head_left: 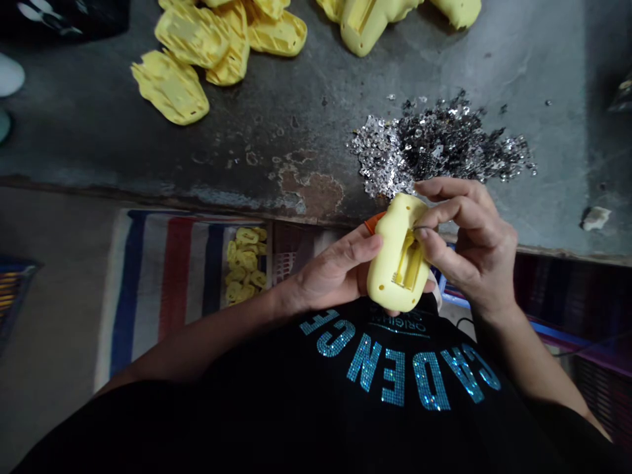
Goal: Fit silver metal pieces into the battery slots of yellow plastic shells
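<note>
My left hand (336, 266) cradles a hollow yellow moulded plastic shell (390, 280) from below, its open slotted side facing up. My right hand (469, 247) grips the shell's upper edge with its fingertips. A thin metal point (419, 228) shows between those fingers and the shell. Behind the shell, next to my left thumb, a bit of an orange handle (374, 224) peeks out; the rest of it is hidden. A heap of silver sequins (434, 148) lies on the table just beyond my right hand.
More yellow shells (192, 36) lie in a pile on the worn grey table (296, 85), whose front edge runs just beyond my hands. Below it, small yellow parts (244, 263) rest on a striped cloth (162, 283). A white lump (596, 218) sits at the right.
</note>
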Tool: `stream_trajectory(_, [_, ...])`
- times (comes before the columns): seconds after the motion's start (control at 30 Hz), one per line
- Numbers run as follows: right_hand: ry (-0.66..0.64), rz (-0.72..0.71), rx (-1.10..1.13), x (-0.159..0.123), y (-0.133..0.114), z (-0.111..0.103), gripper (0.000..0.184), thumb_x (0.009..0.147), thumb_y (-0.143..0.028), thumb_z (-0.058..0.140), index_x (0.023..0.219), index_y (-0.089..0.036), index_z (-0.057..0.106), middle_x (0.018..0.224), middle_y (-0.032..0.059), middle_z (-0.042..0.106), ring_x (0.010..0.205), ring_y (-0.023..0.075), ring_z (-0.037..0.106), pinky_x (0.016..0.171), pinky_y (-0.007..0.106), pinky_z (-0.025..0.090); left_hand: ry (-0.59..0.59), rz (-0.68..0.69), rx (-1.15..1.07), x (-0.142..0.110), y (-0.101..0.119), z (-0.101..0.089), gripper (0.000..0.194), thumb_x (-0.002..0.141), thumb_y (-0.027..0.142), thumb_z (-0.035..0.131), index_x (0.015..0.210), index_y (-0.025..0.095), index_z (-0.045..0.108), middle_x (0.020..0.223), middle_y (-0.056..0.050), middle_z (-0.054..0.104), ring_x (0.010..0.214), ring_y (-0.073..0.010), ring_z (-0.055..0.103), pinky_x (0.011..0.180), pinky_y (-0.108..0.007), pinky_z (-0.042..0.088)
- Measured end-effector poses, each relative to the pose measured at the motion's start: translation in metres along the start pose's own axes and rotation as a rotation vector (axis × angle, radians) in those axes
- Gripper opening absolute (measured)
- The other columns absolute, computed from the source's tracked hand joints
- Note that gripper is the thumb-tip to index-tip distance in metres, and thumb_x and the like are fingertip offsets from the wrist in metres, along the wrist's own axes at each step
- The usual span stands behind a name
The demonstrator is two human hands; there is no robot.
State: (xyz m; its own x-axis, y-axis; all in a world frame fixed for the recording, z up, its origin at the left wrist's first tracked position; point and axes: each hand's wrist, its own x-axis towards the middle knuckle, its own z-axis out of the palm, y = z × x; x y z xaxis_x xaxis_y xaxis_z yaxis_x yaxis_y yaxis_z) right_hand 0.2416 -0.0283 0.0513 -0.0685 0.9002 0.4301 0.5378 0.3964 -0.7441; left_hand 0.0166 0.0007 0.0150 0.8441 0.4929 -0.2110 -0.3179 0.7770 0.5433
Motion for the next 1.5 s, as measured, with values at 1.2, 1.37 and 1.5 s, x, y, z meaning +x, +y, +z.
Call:
stream_trajectory(1.2, [-0.016, -0.176, -0.030, 0.005, 0.012, 0.016, 0.061, 0.101, -0.028, 0.088, 0.159, -0.033, 0.068, 0.142, 0.0100, 0.078, 0.122, 0.0295, 0.076, 0.086, 0.042, 0.069, 0.487, 0.303, 0.461, -0.036, -0.005, 0.008, 0.076, 0.087, 0.065, 0.103, 0.148, 0.022, 0.089, 0.122, -0.011, 0.092, 0.101, -0.0225, 0.084, 0.088, -0.028, 0.063])
stream_trajectory(1.37, [-0.015, -0.282, -0.109, 0.023, 0.004, 0.034, 0.060, 0.105, -0.028, 0.084, 0.162, -0.032, 0.065, 0.143, 0.0122, 0.078, 0.127, 0.0317, 0.078, 0.101, 0.049, 0.072, 0.626, 0.429, 0.471, -0.038, -0.005, -0.005, 0.076, 0.080, 0.077, 0.102, 0.126, 0.017, 0.097, 0.105, -0.011, 0.092, 0.091, -0.0245, 0.083, 0.088, -0.033, 0.065])
stream_trajectory(1.5, [-0.209, -0.376, -0.126, 0.061, -0.003, 0.058, 0.059, 0.109, -0.032, 0.080, 0.166, -0.031, 0.063, 0.147, 0.0152, 0.078, 0.131, 0.0330, 0.079, 0.106, 0.051, 0.072, 0.817, 0.523, 0.427, -0.056, -0.008, -0.038, 0.078, 0.075, 0.081, 0.101, 0.117, 0.015, 0.097, 0.103, -0.014, 0.092, 0.092, -0.0285, 0.085, 0.088, -0.039, 0.070])
